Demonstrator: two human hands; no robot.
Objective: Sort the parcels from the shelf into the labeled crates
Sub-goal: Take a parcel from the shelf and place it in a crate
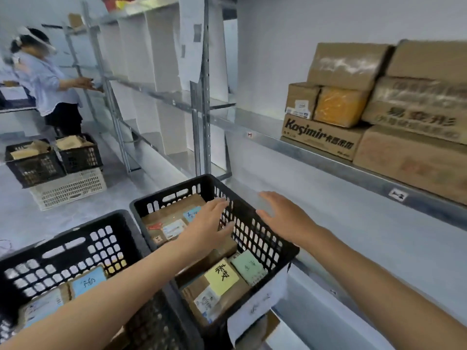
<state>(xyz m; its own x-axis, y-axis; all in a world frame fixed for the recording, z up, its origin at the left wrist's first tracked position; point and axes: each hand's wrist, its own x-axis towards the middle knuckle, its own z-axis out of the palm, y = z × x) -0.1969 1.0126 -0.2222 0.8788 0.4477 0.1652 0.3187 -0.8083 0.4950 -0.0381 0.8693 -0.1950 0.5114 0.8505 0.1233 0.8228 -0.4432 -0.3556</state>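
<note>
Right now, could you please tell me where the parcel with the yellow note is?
In the head view, the parcel with the yellow note lies at the near end of the right black crate, just left of the green-labelled parcel.

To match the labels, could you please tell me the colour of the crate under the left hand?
The crate is black, seen best in the head view.

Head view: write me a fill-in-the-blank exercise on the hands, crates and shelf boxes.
The left hand and right hand are both ____, holding nothing. The left hand is over parcels in a crate coloured ____. The Kosimir box sits on a metal ____. The far crate under two black ones is ____.
Missing words: open; black; shelf; white.
</note>
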